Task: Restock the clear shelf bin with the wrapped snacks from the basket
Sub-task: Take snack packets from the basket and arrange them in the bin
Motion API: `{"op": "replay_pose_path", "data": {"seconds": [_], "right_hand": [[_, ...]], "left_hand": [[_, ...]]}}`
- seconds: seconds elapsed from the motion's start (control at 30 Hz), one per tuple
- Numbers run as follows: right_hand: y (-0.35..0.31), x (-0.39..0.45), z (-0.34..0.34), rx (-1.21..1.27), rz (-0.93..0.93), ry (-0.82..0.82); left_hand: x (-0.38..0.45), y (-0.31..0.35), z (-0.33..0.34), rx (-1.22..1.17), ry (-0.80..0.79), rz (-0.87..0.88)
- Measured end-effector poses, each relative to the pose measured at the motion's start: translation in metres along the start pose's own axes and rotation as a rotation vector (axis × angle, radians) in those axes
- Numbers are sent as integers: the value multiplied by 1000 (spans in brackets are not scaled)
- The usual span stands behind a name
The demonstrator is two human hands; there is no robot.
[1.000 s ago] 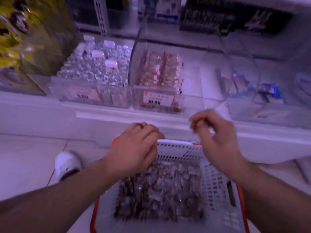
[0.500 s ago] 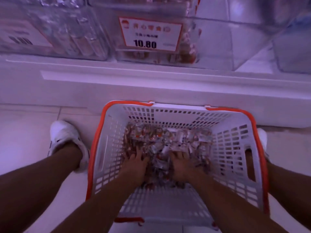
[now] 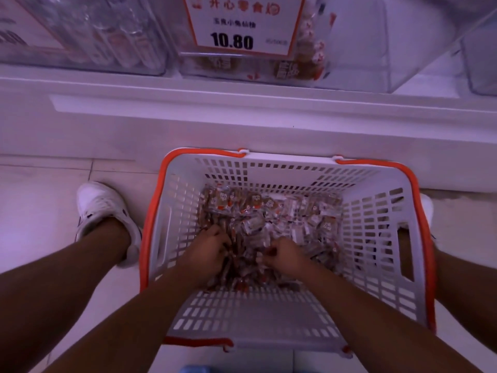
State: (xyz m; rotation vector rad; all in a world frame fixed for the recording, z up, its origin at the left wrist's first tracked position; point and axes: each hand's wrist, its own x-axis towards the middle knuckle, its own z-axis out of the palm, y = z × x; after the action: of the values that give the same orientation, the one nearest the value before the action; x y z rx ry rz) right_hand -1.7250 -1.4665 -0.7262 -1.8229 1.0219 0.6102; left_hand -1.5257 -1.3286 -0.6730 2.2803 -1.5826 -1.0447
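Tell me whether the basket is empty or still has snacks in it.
Not empty. A pile of wrapped snacks covers the far part of the basket floor; the near part is bare. Both hands dig into the pile.

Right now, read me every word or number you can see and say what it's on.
"开心零食" and "10.80": white, red-bordered price card on the clear plastic shelf bin.
Smaller lines on that card: blurred.
Brown wrapped snacks in the white, orange-rimmed basket: print too small.

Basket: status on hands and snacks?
Left hand and right hand both closed on wrapped snacks in basket. Clear shelf bin above, unblocked.
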Motion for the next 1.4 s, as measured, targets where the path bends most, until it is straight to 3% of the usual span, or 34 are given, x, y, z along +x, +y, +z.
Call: {"op": "replay_pose_path", "data": {"seconds": [0.13,0.2,0.3,0.4,0.47,0.53,0.67,0.8,0.97,1.13,1.3,1.4], "right_hand": [[0,-7,-4,-278,-79,-138],[4,-13,-4,-332,-78,-130],[7,-21,1,-203,-101,-62],[3,-22,9,-106,-233,-97],[-1,-21,19,-286,-282,-123],[-6,-22,30,-353,-132,-79],[-6,-27,40,-237,-40,35],[-1,-26,14,-31,-85,-82],[5,-26,-39,179,92,-184],[-13,-45,-97,555,185,-78],[-71,-93,-158,981,80,-179],[-112,-139,-192,1134,-59,-136]], "left_hand": [[-5,7,-5,235,-36,129],[-7,14,-2,342,-89,207],[-3,34,9,320,-212,-23],[7,50,20,324,-234,-257],[9,57,24,359,-230,-299],[8,59,25,362,-241,-361],[5,54,19,280,-255,-495],[3,59,25,308,-314,-440],[0,61,36,-90,-288,-371],[7,54,-10,-718,-143,-406],[20,90,-112,-1022,-88,-377],[1,125,-163,-1142,-15,-300]]}}
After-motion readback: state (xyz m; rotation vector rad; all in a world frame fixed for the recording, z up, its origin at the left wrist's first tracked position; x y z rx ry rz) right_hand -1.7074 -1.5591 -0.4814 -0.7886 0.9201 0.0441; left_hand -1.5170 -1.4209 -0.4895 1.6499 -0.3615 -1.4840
